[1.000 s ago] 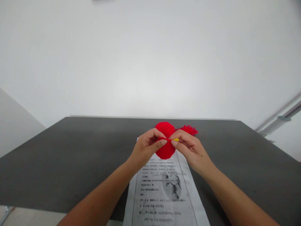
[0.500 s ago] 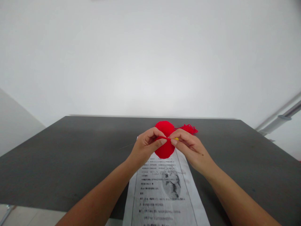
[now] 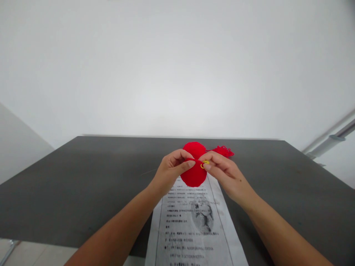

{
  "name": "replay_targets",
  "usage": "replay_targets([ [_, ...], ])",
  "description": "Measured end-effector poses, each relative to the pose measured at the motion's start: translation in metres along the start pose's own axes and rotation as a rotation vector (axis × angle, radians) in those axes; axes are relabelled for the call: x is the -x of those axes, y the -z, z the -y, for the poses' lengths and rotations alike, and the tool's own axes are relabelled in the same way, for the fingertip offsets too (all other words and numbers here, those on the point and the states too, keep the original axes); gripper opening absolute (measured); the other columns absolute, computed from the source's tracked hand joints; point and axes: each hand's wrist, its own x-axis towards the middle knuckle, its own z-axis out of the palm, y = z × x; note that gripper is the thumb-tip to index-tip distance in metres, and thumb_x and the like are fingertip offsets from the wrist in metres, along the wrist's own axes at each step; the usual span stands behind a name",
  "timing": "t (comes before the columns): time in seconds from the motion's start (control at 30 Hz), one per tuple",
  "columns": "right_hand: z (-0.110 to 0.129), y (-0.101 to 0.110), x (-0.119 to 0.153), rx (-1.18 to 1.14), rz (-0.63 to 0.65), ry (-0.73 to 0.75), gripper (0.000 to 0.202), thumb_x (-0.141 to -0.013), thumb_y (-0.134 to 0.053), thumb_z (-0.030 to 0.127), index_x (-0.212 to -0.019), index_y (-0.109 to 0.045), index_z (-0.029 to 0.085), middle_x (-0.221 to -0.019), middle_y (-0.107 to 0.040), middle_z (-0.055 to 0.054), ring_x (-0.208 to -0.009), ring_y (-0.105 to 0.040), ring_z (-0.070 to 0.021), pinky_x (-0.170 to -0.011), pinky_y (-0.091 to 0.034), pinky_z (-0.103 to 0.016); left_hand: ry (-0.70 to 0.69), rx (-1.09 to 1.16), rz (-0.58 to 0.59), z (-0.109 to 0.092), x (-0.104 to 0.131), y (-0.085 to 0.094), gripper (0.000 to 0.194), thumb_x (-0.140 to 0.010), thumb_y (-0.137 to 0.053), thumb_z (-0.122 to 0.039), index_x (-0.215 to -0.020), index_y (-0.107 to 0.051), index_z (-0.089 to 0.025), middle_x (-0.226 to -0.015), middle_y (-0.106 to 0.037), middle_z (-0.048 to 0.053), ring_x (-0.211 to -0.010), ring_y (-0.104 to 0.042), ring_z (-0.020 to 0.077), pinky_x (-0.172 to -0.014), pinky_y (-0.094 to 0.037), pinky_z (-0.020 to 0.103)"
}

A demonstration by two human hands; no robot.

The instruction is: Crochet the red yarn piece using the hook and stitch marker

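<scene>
Between my hands is a round red crocheted piece (image 3: 193,177), its upper edge pinched by the thumb and fingers of my left hand (image 3: 172,168). My right hand (image 3: 224,173) is closed at the piece's right edge, thumb against forefinger, on a small yellow stitch marker (image 3: 206,162). The marker's loop shows against the red edge; whether it passes through the stitches I cannot tell. Just behind the fingers lies another rounded red part (image 3: 195,149); its join with the front piece is hidden. A loose bundle of red yarn (image 3: 224,150) rests beyond my right hand.
A printed paper sheet (image 3: 188,240) with a dark round picture lies beneath my hands, running toward me. It is on a dark grey table (image 3: 97,177) against a white wall (image 3: 177,74). A grey pipe (image 3: 324,146) runs along the right side.
More of the yellow stitch marker shows now, with its loop at the red edge. The red piece and my left fingers have shifted slightly left, opening a small gap between the hands.
</scene>
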Motion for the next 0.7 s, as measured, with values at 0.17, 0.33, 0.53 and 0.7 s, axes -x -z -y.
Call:
replay_targets([
  [0.17,0.0005,-0.0005,0.0015,-0.001,0.017,-0.019,0.013,-0.093,-0.056,0.027,-0.083,-0.062,0.021,-0.071,-0.055,0.001,-0.066,-0.05,-0.0163,-0.062,-0.039,-0.029,0.007,0.005,0.007,-0.0004,0.0002,-0.0003,0.028,-0.068,-0.09,-0.034,-0.074,-0.07,-0.016,-0.068,-0.067,-0.002,-0.06,-0.056,0.0098,-0.061,-0.043,0.023],
  [0.33,0.0009,-0.0002,0.0007,0.005,0.001,-0.009,0.012,-0.092,-0.057,0.027,-0.081,-0.061,0.022,-0.069,-0.054,0.001,-0.064,-0.05,-0.0164,-0.061,-0.039,-0.03,0.011,-0.001,0.004,0.0,0.0003,-0.0009,0.028,-0.066,-0.091,-0.034,-0.072,-0.07,-0.016,-0.068,-0.066,-0.002,-0.061,-0.056,0.0102,-0.061,-0.043,0.023],
  [0.53,-0.0016,0.0004,0.0001,-0.017,-0.014,-0.032,0.014,-0.091,-0.055,0.028,-0.08,-0.062,0.021,-0.067,-0.05,0.002,-0.063,-0.047,-0.0166,-0.062,-0.036,-0.03,0.075,0.068,0.014,-0.0006,0.0011,-0.0032,0.029,-0.065,-0.092,-0.035,-0.072,-0.071,-0.016,-0.065,-0.067,-0.001,-0.058,-0.055,0.0101,-0.059,-0.042,0.023],
  [0.7,-0.0036,-0.0001,-0.0001,-0.054,-0.009,-0.052,0.014,-0.091,-0.055,0.028,-0.081,-0.062,0.021,-0.07,-0.051,0.002,-0.066,-0.047,-0.0168,-0.064,-0.036,-0.031,0.084,0.084,0.013,-0.0019,0.0009,-0.0049,0.029,-0.064,-0.093,-0.033,-0.071,-0.071,-0.015,-0.065,-0.068,-0.001,-0.058,-0.056,0.0095,-0.059,-0.041,0.023],
])
